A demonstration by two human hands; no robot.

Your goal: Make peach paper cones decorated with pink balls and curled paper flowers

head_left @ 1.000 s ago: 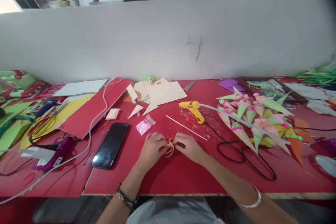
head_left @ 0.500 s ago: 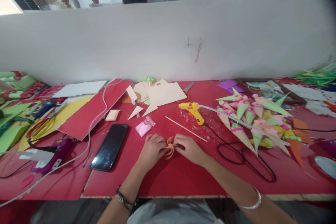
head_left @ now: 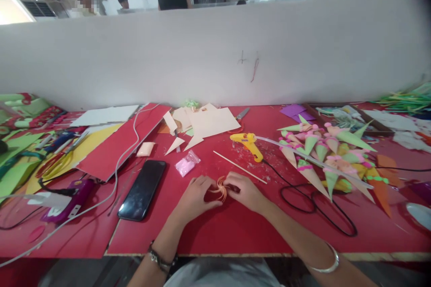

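On the red table (head_left: 235, 233), between phone (head_left: 142, 189) and glue gun (head_left: 248, 142), left hand (head_left: 195, 196) and right hand (head_left: 245, 190) are both pinching the orange curled-strip piece (head_left: 220, 187), probably best pressed at its centre, loops unsquashed.

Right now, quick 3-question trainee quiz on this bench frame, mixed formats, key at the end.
1. True or false: the yellow glue gun is in the person's right hand.
2. Multiple choice: what lies just left of the left hand on the red table? A) scissors B) black phone C) paper cones
3. Fill in: both hands pinch a small curled ____ paper piece.

Key: 1. False; the gun lies on the table beyond the hands, past a thin wooden stick. 2. B. 3. orange.
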